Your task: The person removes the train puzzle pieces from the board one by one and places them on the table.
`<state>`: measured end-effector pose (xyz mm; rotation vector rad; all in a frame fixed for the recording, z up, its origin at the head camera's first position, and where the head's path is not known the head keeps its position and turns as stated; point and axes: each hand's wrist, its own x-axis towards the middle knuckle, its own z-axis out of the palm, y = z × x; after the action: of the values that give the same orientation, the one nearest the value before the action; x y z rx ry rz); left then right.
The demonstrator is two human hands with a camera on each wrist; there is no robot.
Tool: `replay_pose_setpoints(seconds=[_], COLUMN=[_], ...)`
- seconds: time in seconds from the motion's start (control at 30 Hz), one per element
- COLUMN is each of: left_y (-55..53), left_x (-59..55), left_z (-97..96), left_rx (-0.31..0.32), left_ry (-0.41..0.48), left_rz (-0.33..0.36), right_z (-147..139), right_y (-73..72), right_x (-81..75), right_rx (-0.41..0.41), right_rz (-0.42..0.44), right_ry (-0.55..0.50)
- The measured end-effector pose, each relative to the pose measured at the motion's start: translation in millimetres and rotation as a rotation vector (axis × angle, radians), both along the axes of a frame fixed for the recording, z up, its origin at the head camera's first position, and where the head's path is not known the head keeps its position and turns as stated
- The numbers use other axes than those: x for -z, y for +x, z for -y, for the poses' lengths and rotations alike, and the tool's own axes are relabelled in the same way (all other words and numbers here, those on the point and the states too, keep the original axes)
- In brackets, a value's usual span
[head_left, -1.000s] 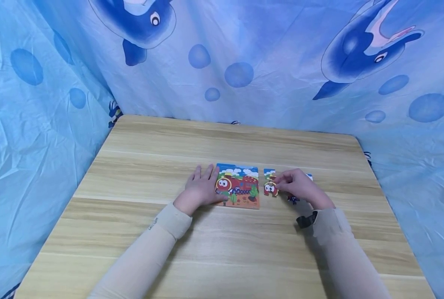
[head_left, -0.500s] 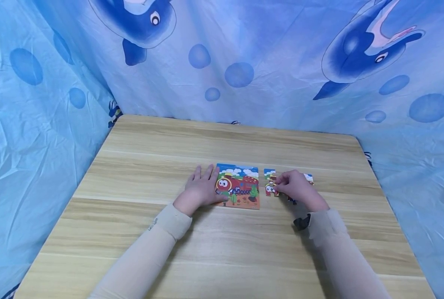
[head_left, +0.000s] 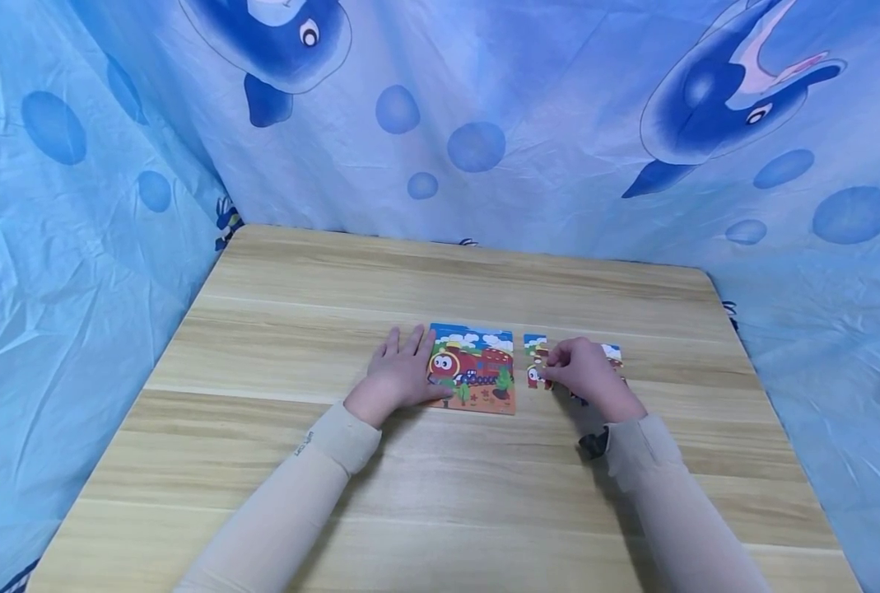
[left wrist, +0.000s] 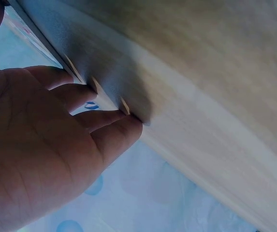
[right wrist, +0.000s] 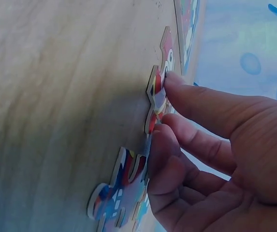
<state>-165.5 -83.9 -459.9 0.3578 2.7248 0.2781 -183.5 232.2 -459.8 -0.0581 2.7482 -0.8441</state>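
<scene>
Left hand: released, fingers spread, thumb resting on the lower-left corner of the train picture board, which lies between the hands. Right hand: thumb and forefinger pinch a puzzle piece at the surface. A sky-printed piece lies just beyond its fingertips; further pieces sit partly hidden behind that hand.
</scene>
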Motion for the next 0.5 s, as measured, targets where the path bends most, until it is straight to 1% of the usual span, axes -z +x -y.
replay_pose_setpoints(seconds=[0.23, 0.4, 0.5], left_y=[-0.6, 0.0, -0.2], left_x=[-0.6, -1.4, -1.3], left_z=[-0.1, 0.0, 0.2], left_rx=[0.01, 0.005, 0.004], left_ry=[-0.008, -0.006, -0.008], left_rz=[-0.007, -0.004, 0.0], right_z=[-0.3, -2.1, 0.0], right_y=[-0.4, 2.5, 5.2], right_x=[-0.8, -1.5, -3.2], right_rx=[-0.011, -0.008, 0.0], right_rz=[-0.006, -0.01, -0.036], right_ry=[-0.013, -0.051, -0.094])
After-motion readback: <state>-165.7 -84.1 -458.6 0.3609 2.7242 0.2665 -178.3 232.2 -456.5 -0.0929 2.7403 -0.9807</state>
